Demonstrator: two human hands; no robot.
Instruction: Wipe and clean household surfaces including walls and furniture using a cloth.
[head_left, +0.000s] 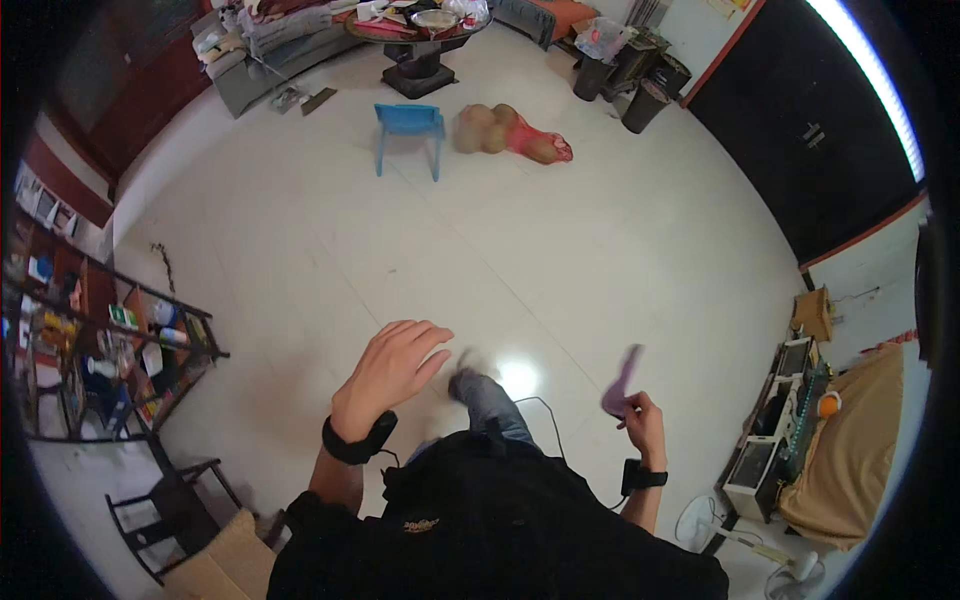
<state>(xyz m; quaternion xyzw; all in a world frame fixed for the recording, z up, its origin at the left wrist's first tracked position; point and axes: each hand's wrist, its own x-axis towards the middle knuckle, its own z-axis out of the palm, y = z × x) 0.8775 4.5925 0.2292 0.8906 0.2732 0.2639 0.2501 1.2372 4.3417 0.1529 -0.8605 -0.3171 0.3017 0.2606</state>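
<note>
My left hand (395, 367) is raised in front of my body over the floor, palm down. It holds nothing, and its thumb stands apart from the lightly bent fingers. A black band with a small box is strapped round that wrist. In my right hand (646, 427) is a slim purple object (620, 386), pinched at its lower end with its narrow part pointing up. Motion blur hides what exactly it is. The right wrist wears a similar black band. One jeans leg (491, 405) reaches forward below me, its foot blurred.
Ahead on the pale tiled floor (480, 240) stand a small blue chair (409, 124) and a red net bag (536, 140) of large round items. Behind them is a round table (420, 34). A cluttered shelf (150, 330) lines the left, a low cabinet (772, 427) and a fan (697, 521) the right.
</note>
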